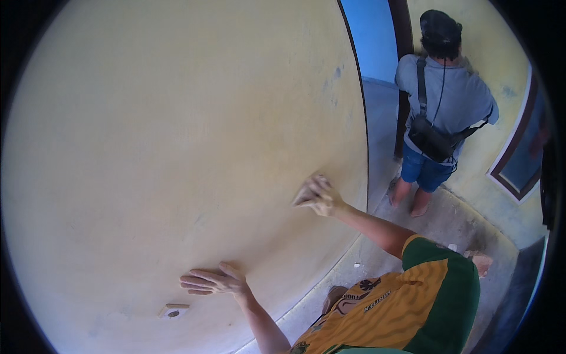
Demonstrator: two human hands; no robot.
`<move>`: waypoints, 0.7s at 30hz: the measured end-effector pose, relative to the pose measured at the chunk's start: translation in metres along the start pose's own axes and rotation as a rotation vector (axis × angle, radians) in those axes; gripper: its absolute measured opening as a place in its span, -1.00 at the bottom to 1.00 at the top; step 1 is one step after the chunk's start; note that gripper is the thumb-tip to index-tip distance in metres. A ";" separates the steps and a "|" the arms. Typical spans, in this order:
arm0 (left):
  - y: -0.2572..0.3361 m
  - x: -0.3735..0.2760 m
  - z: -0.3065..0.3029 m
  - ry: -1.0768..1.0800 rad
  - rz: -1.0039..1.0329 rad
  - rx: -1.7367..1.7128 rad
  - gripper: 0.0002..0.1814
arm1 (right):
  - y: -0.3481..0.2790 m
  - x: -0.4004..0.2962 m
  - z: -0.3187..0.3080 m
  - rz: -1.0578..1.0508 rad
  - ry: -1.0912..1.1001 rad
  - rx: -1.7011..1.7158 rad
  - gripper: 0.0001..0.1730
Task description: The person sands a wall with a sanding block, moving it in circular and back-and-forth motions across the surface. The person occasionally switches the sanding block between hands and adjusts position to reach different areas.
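Before me stands a pale yellow wall (pixel 177 132) with faint grey-blue scuffs. My right hand (pixel 328 200) grips a folded pale sheet (pixel 303 196) against it, near the wall's right-hand edge. Blur hides whether that sheet is sandpaper or cloth. Lower and to the left, my left hand (pixel 223 282) rests on the wall with fingers spread, holding nothing. Just below those fingers is a cream wall socket (pixel 174 312).
Beyond the wall's edge is a doorway with a dark frame (pixel 403 128). A person (pixel 446 97) with a black bag stands there, facing another yellow wall. A broken brick (pixel 481 263) lies on the concrete floor (pixel 435 230); a framed window (pixel 519 163) is at right.
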State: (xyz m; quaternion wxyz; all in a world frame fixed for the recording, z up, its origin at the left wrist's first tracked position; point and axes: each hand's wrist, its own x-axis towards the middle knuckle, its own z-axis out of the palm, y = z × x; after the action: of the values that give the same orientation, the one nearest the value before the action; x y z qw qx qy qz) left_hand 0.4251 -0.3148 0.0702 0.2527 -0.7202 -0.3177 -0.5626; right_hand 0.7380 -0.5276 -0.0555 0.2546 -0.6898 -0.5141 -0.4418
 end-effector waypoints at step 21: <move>-0.012 0.000 0.009 0.083 0.017 -0.200 -0.25 | 0.032 0.257 -0.138 0.370 0.293 0.087 0.16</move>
State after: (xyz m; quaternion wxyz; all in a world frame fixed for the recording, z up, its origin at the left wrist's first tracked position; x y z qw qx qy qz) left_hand 0.4219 -0.3002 0.0679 0.1970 -0.7206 -0.2432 -0.6187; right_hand 0.7407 -0.5253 0.2376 0.4326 -0.6890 -0.3552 -0.4605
